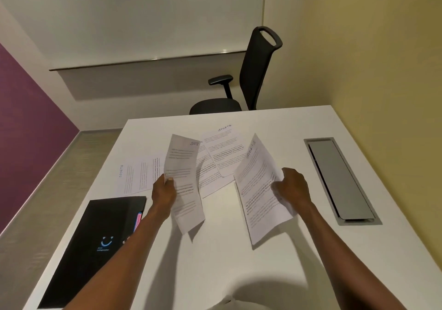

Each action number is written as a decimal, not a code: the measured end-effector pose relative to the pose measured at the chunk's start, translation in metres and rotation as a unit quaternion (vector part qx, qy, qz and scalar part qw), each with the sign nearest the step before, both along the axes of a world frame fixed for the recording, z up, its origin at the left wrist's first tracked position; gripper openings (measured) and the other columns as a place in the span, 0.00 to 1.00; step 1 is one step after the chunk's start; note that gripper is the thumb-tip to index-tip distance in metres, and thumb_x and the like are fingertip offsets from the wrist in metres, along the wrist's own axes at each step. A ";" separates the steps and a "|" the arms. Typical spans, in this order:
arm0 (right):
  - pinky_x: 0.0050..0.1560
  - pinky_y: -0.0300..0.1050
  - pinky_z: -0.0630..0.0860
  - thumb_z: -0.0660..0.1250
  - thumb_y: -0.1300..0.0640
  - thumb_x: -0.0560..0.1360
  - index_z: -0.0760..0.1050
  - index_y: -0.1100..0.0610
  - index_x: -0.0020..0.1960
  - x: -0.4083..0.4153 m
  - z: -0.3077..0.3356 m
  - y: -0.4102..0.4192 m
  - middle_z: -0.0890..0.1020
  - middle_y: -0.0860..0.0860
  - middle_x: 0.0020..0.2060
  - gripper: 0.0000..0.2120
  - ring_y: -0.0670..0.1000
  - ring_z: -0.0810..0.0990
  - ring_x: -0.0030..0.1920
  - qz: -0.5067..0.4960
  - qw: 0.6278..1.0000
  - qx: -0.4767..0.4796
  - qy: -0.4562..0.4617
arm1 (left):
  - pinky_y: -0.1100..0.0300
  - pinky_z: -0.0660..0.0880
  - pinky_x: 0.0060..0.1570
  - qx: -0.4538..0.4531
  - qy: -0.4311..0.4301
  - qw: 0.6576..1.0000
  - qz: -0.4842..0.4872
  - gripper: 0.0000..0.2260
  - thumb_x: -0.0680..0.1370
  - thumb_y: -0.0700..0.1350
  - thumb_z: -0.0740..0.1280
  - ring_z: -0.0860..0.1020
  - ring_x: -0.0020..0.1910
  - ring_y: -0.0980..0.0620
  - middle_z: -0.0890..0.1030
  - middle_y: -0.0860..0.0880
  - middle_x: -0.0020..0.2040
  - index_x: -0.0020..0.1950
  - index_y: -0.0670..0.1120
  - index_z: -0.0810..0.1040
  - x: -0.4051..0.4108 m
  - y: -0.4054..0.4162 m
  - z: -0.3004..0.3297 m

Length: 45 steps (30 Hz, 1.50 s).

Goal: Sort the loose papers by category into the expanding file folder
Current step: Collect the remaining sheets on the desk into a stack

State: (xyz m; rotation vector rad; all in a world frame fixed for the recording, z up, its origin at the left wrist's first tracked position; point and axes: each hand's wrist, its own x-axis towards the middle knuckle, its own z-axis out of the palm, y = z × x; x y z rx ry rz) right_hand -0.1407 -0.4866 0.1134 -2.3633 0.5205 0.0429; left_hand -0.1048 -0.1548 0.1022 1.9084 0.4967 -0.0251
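Observation:
My left hand (165, 191) grips a printed sheet (185, 166) headed "Sports", lifted above the table. My right hand (293, 189) holds a second printed sheet (259, 190), also raised and tilted, with a handwritten heading. Flat on the white table (239, 262) lie more loose papers: one at the left (138, 176) marked "Sports", and two overlapping ones further back (224, 152), the top one also headed "Sports". The black expanding file folder (95, 245) lies shut at the near left, with a smiley logo and a pink tab at its right edge; my left forearm crosses its corner.
A grey cable hatch (339, 180) is set into the table at the right. A black office chair (248, 75) stands behind the far table edge. A whiteboard (134, 15) hangs on the back wall, and a yellow wall runs close on the right.

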 end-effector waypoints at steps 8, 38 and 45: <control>0.45 0.49 0.83 0.73 0.61 0.69 0.80 0.57 0.52 0.008 0.047 0.015 0.86 0.51 0.45 0.11 0.53 0.85 0.43 0.033 0.948 0.313 -0.034 | 0.62 0.76 0.34 -0.187 0.051 0.980 0.052 0.10 0.83 0.42 0.60 0.79 0.35 0.52 0.82 0.47 0.44 0.59 0.44 0.79 0.009 -0.018 0.009; 0.49 0.50 0.81 0.74 0.59 0.70 0.79 0.57 0.54 0.016 -0.007 0.047 0.85 0.50 0.48 0.13 0.52 0.84 0.46 -0.003 0.945 0.306 -0.118 | 0.62 0.76 0.41 -0.084 -0.056 0.991 -0.091 0.13 0.78 0.45 0.70 0.82 0.51 0.51 0.84 0.50 0.54 0.62 0.46 0.80 0.001 -0.073 0.029; 0.50 0.47 0.81 0.76 0.58 0.70 0.78 0.53 0.56 0.001 -0.030 0.044 0.84 0.47 0.49 0.16 0.50 0.83 0.49 0.004 0.937 0.336 -0.098 | 0.64 0.75 0.39 -0.135 -0.034 0.988 -0.073 0.15 0.73 0.42 0.76 0.81 0.48 0.57 0.84 0.54 0.49 0.57 0.49 0.79 -0.018 -0.071 0.012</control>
